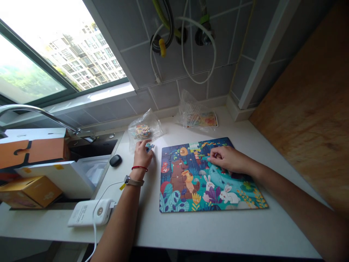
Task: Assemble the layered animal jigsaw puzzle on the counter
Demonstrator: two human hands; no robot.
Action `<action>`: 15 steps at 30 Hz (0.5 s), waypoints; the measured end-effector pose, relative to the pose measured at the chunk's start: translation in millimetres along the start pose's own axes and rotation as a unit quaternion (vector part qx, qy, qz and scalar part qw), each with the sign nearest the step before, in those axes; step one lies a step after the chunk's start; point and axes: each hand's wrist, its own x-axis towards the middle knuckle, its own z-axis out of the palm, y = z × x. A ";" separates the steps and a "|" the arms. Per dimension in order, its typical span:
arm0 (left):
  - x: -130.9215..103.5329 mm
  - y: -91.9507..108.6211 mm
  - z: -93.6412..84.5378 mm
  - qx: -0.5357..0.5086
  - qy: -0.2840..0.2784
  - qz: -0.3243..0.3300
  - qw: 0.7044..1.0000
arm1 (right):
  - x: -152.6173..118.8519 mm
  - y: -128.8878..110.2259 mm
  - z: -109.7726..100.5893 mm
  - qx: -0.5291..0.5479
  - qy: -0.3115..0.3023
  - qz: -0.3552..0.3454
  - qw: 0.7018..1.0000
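A jigsaw puzzle [201, 182] with forest animals, white rabbits among them, lies on the white counter. Over its upper right part rests my right hand [227, 159], fingers curled together, the tips at the picture; whatever they may hold is hidden. To the left of the puzzle, my left hand [143, 154] is closed with thumb and forefinger at a small dark blue-green puzzle piece [149, 146]. Just beyond that hand is a clear plastic bag [142, 131] with many loose pieces inside.
Another clear bag [191, 112] lies by the wall, partly over a printed card [207, 119]. A black oval object [115, 160] and a white power bank [91, 213] with its cable are on the left. Boxes [32, 191] stand across the sink below the faucet [51, 118].
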 end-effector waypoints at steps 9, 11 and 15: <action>6.9 -16.1 0.7 0.008 -0.016 -0.051 0.999 | -1.6 -2.5 -1.2 -0.002 0.001 -0.002 1.000; 8.7 -17.0 0.0 -0.009 -0.025 -0.049 0.998 | -1.6 -2.5 -1.2 -0.007 -0.001 -0.002 1.000; 8.6 -10.8 -0.6 -0.048 -0.018 -0.033 0.998 | -0.8 -2.4 -1.1 -0.011 -0.001 -0.001 1.000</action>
